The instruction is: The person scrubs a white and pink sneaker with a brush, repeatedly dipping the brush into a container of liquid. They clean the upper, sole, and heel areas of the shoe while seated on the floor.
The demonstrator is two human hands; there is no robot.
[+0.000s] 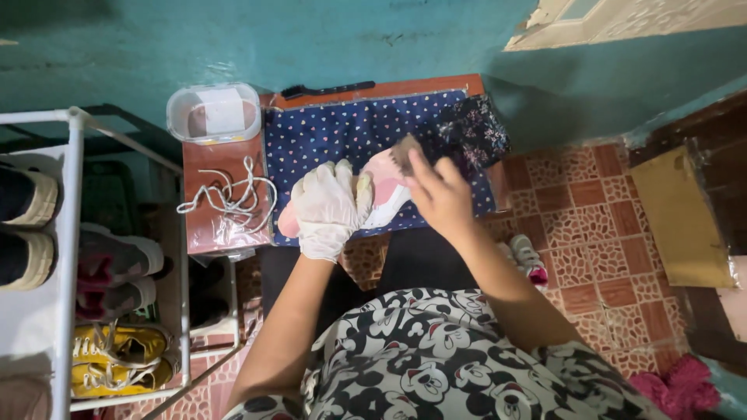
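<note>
We're looking down over a white shoe rack on our left, with a yellow pair on its lowest shelf. Straight ahead, a small red-brown worktop carries a dotted blue cloth. Over that cloth sits the pink-and-white shoe, gripped by our gloved left hand. Our bare right hand is closed on a small brush pressed against the shoe's upper. Scrubbing looks to be the step in hand; next calls for turning the shoe to an unbrushed side. White laces lie loose beside a clear plastic tub.
</note>
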